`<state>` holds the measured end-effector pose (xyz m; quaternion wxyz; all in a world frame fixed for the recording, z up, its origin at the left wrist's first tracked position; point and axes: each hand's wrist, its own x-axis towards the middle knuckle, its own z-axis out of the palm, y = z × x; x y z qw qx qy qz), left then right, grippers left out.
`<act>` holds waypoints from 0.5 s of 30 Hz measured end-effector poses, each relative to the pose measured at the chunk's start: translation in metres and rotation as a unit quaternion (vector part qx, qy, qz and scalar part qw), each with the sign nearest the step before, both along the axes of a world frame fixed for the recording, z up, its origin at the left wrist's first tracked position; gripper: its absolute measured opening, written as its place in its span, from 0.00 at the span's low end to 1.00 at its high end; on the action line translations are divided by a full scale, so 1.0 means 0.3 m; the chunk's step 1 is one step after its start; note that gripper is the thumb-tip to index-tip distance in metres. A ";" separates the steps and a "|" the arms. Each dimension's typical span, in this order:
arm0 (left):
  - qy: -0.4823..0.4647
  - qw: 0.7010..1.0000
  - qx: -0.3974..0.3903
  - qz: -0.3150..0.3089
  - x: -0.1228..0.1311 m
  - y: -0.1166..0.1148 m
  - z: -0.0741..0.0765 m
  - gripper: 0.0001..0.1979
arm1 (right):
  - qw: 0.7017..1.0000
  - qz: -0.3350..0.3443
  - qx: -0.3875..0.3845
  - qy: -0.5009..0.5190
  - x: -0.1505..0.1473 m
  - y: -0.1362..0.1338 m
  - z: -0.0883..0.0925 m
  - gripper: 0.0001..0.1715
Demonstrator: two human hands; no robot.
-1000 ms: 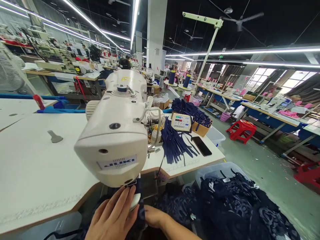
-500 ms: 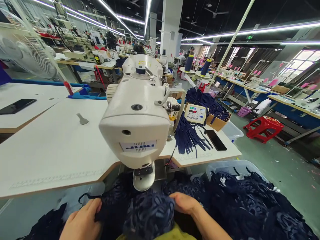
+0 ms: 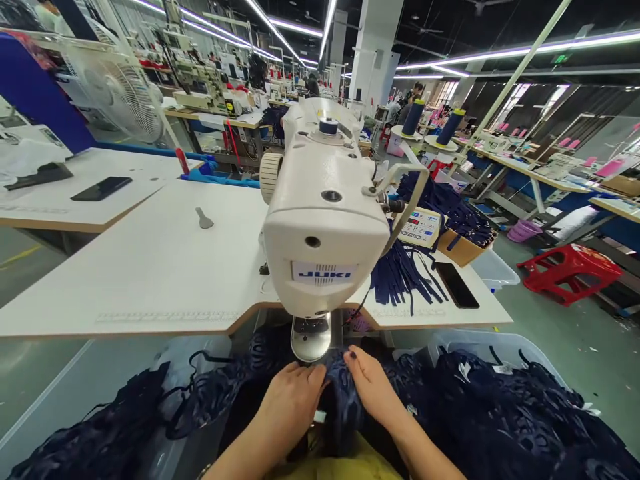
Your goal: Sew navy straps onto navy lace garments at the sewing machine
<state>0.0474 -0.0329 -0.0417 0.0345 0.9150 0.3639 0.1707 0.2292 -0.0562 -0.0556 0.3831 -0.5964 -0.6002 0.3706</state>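
In the head view my left hand [image 3: 293,400] is closed on the edge of a navy lace bra [image 3: 344,393], just below the needle end of a white JUKI sewing machine [image 3: 325,230]. Across from it, my right hand [image 3: 371,387] pinches the same bra, thumb on top. Lace bunches between the two hands, and a small white label shows beside my left wrist. The machine's rounded metal end plate [image 3: 311,343] is right above my left fingers. The needle and the fingertips beneath the cloth are hidden.
Clear bins of navy lace pieces stand at right [image 3: 500,400] and left [image 3: 100,427]. On the white table [image 3: 150,267] lie a flat metal piece [image 3: 203,218], a phone [image 3: 457,285], navy straps [image 3: 405,273] and a control panel [image 3: 421,225]. A red stool [image 3: 573,270] stands farther right.
My left hand has moved right and up, close to my right hand under the machine head. The lace between them is now gathered narrower. The camera view has swung left.
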 end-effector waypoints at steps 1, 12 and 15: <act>0.002 1.000 0.002 0.008 -0.001 -0.002 -0.001 0.12 | 1.000 0.007 0.004 -0.010 -0.001 0.003 0.000 0.22; -0.041 0.999 0.024 0.008 0.016 -0.015 -0.020 0.12 | 0.998 -0.035 0.033 -0.031 -0.032 0.083 -0.005 0.21; -0.059 0.998 0.034 -0.006 0.019 -0.009 -0.036 0.15 | 1.000 -0.017 0.025 -0.006 -0.042 0.061 -0.001 0.29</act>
